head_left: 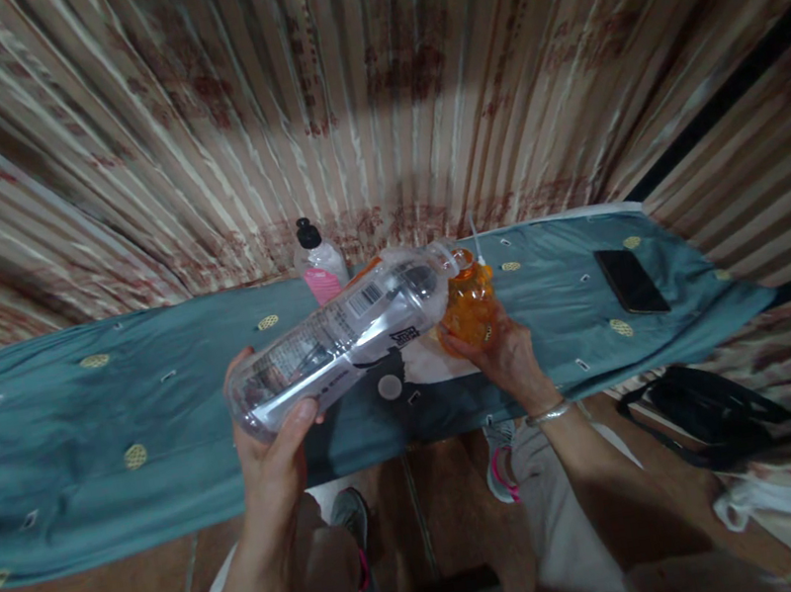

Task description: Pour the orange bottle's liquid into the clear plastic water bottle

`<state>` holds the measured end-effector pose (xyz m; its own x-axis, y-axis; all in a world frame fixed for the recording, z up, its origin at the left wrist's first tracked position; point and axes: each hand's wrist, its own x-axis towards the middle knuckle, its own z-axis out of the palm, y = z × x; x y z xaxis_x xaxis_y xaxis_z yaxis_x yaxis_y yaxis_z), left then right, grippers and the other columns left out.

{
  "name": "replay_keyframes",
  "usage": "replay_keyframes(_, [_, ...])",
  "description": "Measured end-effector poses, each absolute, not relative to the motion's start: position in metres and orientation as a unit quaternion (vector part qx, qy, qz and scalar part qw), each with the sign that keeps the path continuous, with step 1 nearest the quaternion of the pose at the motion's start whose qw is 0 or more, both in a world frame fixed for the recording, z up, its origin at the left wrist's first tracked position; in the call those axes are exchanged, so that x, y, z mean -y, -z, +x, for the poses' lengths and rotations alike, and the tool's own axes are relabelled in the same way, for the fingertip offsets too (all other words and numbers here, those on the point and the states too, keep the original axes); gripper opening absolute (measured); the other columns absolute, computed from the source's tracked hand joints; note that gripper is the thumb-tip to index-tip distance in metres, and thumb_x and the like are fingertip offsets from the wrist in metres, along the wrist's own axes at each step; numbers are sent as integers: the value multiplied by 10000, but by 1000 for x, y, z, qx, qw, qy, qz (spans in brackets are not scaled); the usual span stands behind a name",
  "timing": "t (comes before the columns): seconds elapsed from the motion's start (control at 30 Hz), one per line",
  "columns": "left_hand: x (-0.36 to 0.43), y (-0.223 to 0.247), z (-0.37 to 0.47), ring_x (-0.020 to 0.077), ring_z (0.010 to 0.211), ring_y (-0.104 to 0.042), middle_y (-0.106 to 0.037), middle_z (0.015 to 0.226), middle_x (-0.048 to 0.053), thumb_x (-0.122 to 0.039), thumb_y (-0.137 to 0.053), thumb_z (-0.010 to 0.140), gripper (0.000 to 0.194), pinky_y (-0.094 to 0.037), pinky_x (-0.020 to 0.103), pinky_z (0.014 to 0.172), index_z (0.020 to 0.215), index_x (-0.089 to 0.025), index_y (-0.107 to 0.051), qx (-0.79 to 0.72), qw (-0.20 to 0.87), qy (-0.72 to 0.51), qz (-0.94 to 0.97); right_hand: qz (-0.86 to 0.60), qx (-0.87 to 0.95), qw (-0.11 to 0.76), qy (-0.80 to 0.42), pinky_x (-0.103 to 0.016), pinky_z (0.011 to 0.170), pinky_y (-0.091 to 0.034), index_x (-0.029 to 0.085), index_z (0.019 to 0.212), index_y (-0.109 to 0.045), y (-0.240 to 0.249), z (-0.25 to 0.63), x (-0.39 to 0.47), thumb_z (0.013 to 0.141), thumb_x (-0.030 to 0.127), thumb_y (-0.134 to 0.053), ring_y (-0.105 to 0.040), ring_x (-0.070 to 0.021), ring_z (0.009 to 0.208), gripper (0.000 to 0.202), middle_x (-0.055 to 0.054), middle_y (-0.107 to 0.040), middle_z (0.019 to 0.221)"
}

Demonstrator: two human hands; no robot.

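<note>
Hands half-closed, left hand (272,466) around clear bottle (332,346), right hand (507,363) around orange bottle (471,309)

Left forearm (248,571) enters at the lower edge of view and rises, leaning right. Left hand (276,452) is bare and set in a grasp, thumb extended up and to the right, remaining fingers largely hidden. Right forearm (599,479) slants up and leftward to the right wrist (541,397). Right hand (500,351), also bare, is curled in a grasp, slightly higher in view; hands stand apart
</note>
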<state>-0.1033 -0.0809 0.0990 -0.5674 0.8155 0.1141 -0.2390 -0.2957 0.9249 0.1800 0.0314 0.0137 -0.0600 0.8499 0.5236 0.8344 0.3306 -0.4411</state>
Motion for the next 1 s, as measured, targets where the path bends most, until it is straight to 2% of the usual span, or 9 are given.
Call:
replay_keyframes(0.13, [81,-97,-104,147,719,-674,-729,1052,21,-342,-1063,546,842,-558,219,529,1302,-296,-694,-477,350,-747,303,-578,727,372,-8,-436,686,-626,102,1279,-637,-12,180,-32,954,776,-611,-774,-347,789,750,-201,-792,917])
replay_keyframes(0.33, [82,-99,-103,145,707,-664,-724,1006,9,-342,-1060,551,834,-560,224,536,1298,-295,-693,-478,355,-744,304,-570,726,384,7,-416,667,-618,87,1293,-645,-13,178,-32,964,826,-537,-771,-333,754,816,-184,-791,878])
replay_keyframes(0.57, [83,-99,-103,157,737,-680,-733,1045,16,-349,-1049,568,840,-553,232,546,1317,-299,-673,-485,350,-741,305,-595,730,337,-5,-404,694,-608,73,1260,-641,-19,178,-28,966,758,-615,-764,-326,781,746,-200,-780,876])
replay_keyframes(0.67, [82,-99,-104,154,716,-676,-742,1043,22,-365,-1047,571,856,-550,241,551,1334,-297,-666,-490,346,-737,311,-598,726,339,-13,-402,690,-605,74,1240,-638,-21,177,-28,979,755,-593,-759,-327,780,730,-200,-773,865])
replay_keyframes(0.8, [81,-99,-104,139,659,-643,-740,1016,20,-388,-1056,553,868,-546,252,542,1328,-293,-675,-490,347,-737,311,-592,731,339,-26,-396,713,-610,81,1264,-624,-24,176,-28,986,783,-553,-767,-327,827,759,-217,-781,930])
replay_keyframes(1.0, [82,-99,-103,136,701,-656,-733,1086,19,-359,-1061,549,872,-547,234,541,1329,-304,-676,-483,351,-743,302,-594,734,328,-28,-396,726,-605,54,1307,-620,-25,178,-28,976,796,-561,-770,-330,834,814,-227,-786,944])
